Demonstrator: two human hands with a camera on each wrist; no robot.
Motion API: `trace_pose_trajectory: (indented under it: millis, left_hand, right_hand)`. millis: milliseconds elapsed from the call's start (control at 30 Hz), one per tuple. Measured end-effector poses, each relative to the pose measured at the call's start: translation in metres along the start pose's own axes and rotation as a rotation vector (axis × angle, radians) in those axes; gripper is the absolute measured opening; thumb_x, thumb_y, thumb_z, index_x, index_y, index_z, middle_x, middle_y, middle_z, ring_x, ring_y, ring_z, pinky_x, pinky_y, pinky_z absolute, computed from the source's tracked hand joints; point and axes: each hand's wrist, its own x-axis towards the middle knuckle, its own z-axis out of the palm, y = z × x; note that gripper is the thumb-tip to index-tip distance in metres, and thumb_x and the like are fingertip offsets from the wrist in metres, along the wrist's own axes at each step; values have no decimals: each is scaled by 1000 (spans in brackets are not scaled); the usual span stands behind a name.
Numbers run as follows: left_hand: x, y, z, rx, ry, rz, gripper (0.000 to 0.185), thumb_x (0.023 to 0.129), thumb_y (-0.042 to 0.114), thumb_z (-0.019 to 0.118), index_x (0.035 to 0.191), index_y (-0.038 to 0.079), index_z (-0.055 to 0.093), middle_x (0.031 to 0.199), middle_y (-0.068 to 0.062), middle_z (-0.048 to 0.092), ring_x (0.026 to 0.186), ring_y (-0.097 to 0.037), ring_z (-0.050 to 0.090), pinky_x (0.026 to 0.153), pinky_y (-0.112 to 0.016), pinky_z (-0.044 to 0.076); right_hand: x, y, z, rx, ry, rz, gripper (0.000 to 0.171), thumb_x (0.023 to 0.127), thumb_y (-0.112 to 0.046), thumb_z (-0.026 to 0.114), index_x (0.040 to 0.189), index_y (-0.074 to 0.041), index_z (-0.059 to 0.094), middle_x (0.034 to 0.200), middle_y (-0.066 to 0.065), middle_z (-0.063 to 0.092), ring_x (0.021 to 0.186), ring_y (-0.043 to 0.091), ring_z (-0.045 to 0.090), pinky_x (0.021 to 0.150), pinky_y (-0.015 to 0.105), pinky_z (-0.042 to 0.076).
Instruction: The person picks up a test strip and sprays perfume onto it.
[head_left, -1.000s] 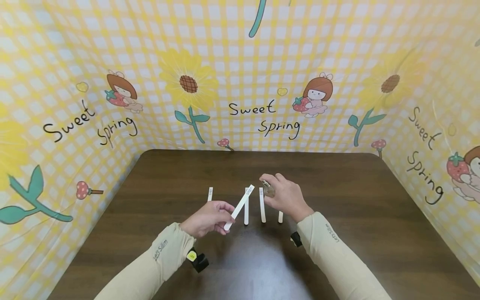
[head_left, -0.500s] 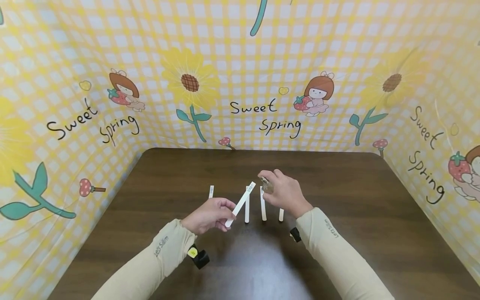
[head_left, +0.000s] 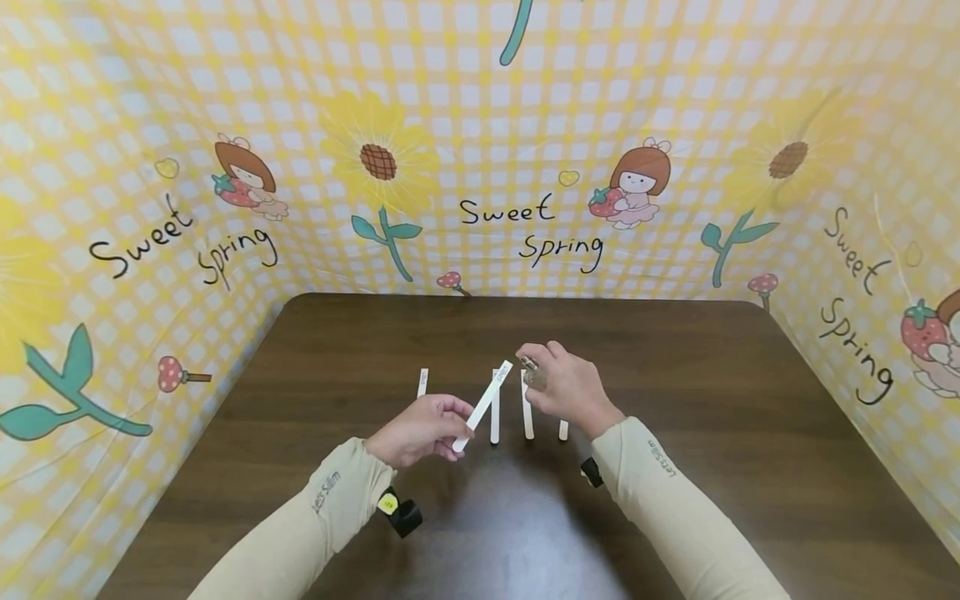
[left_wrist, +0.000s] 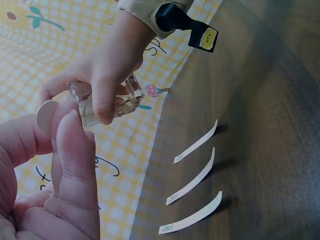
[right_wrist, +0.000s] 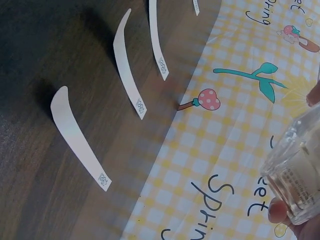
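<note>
Left hand (head_left: 418, 427) pinches a white paper strip (head_left: 482, 406) by its near end; the strip slants up and to the right, its far, printed end raised above the table (head_left: 300, 400). Right hand (head_left: 572, 392) grips a small clear glass bottle (head_left: 534, 374), fingers curled round it, one finger on top; the bottle sits just right of the raised strip end. In the left-wrist view the bottle (left_wrist: 107, 102) shows square-sided, with pale liquid inside, clamped between thumb and fingers. The two hands are near each other but apart, over the middle of the table.

Four more strips lie flat on the dark wooden table: one (head_left: 422, 382) to the left of the held strip, two (head_left: 527, 417) between the hands, one partly hidden under the right hand. A yellow checked backdrop (head_left: 480, 150) printed "Sweet Spring" encloses the far, left and right sides.
</note>
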Motion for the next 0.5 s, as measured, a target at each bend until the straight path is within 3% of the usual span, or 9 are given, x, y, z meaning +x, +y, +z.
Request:
trace_pose_trajectory:
  millis: [167,367,500]
  left_hand:
    - [-1,3,-1,-13,1,12,24,84,-9,55,108,-11,53,73,-6,63,52,-10,56,50,-19,50]
    - [-2,3,0,-9,-9,0,26,84,-8,55,109,-12,52,73,-6,63,52,-10,55,51,-19,50]
    - [-1,2,0,-4,2,-10,27,84,-7,55,110,-13,51,73,-6,63,52,-10,55,51,-20,50]
  right_hand:
    - [1,-1,-1,-3,4,-9,45,66,-14,71,109,-16,58,79,6,54,51,21,49,40,35,41]
    - [1,-1,-4,42,-31,81,47,68,-12,69,113,-14,57,82,6,54,48,15,38,39,31,33]
    - [1,0,-7,71,-48,131,48,68,-12,70,114,-15,57,86,6,56,48,14,39,40,30,34]
